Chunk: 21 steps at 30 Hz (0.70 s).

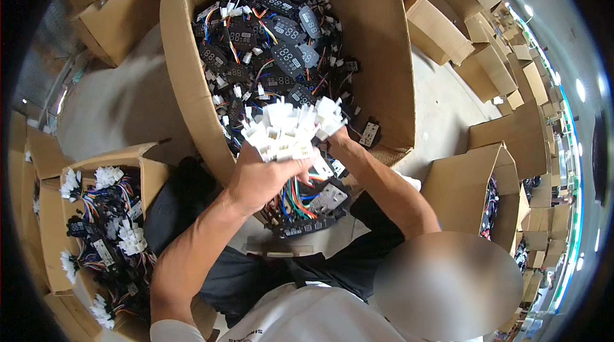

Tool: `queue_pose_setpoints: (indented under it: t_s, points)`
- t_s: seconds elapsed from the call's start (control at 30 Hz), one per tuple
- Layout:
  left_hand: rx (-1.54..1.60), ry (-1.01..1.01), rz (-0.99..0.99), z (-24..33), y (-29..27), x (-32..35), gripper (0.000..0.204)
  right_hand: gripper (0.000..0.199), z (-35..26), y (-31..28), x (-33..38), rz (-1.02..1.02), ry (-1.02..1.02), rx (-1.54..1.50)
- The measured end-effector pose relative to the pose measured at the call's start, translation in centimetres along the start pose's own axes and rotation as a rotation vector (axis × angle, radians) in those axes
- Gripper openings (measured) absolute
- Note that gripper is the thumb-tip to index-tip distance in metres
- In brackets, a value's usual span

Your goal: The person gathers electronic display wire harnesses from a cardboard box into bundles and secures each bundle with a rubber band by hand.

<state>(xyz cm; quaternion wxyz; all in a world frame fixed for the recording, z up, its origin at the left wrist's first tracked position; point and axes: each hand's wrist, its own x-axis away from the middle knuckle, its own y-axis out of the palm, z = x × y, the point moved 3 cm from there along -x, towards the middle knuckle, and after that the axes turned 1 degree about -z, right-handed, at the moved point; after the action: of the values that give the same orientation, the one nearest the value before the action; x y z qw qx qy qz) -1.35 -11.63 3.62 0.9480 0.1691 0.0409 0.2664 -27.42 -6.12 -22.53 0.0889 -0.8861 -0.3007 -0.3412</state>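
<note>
My left hand [265,179] is closed round a thick bunch of wires that end in white plug connectors [278,134]. Black display modules [310,227] dangle below that hand on red, green and blue wires. Right beside the bunch, my right hand [338,140] is closed on further white connectors [329,115]; its fingertips are partly hidden behind them. Both hands are over the near edge of a big cardboard box [377,54]. Inside it lies a heap of loose display modules [288,57] with coloured wires and white plugs.
At lower left, an open carton [146,172] holds bundled modules [105,249] with white connectors. Another open carton [464,182] stands on the right with wired parts inside. More cardboard boxes [441,28] line the floor at upper right, and stacked boxes [121,15] stand at upper left.
</note>
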Motion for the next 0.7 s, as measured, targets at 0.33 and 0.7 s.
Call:
queue_pose_setpoints:
  t_s: [0.33, 0.7]
  points:
    - [0.026, 0.19, 0.137, 0.5, 1.2, -0.6, 0.022, 0.014, -16.4, 1.7, 21.8, -0.484, -0.5, 0.139]
    - [0.123, 0.215, 0.288, 2.2, -1.0, -0.5, 0.014, 0.038, -15.2, -1.4, 19.1, -0.378, -1.064, 1.705]
